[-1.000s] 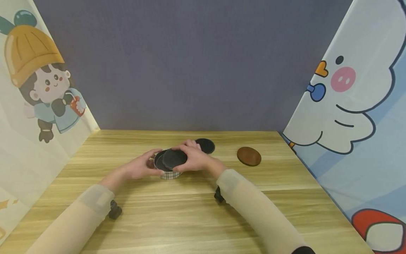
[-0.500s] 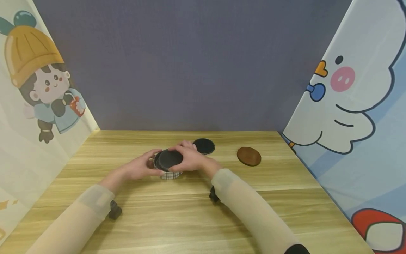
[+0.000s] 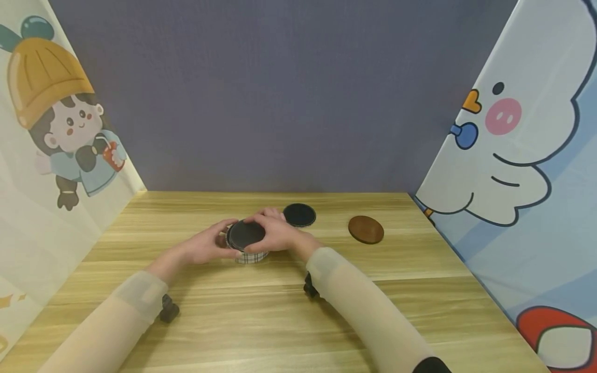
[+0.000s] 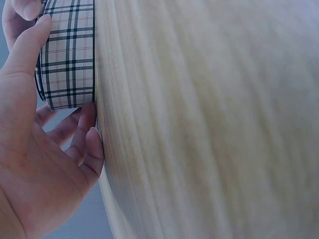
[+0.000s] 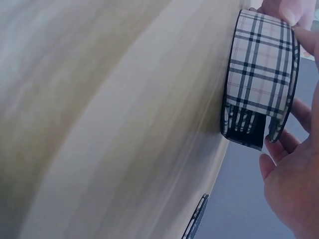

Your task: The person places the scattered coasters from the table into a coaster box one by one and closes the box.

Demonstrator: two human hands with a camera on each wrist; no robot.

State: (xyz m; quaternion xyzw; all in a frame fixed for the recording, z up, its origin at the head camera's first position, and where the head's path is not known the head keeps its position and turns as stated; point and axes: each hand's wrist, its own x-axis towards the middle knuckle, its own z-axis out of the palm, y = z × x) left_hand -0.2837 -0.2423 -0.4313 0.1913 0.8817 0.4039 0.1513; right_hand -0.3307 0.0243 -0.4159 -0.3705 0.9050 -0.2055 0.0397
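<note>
A round plaid holder stands on the wooden table, near its middle. My left hand grips the holder's left side, thumb and fingers curled round the plaid wall. My right hand holds a black round coaster by its rim, flat over the holder's open top. In the right wrist view the plaid holder shows a dark slot low in its wall, with my right hand's fingers beside it. What lies inside the holder is hidden.
A second black coaster lies on the table just behind my right hand. A brown coaster lies further right. Cartoon-printed panels close in the left and right sides, and a grey wall the back.
My right hand has carried the black coaster leftward and down, from tilted over the holder's right edge to flat across its top. The left hand has stayed on the holder.
</note>
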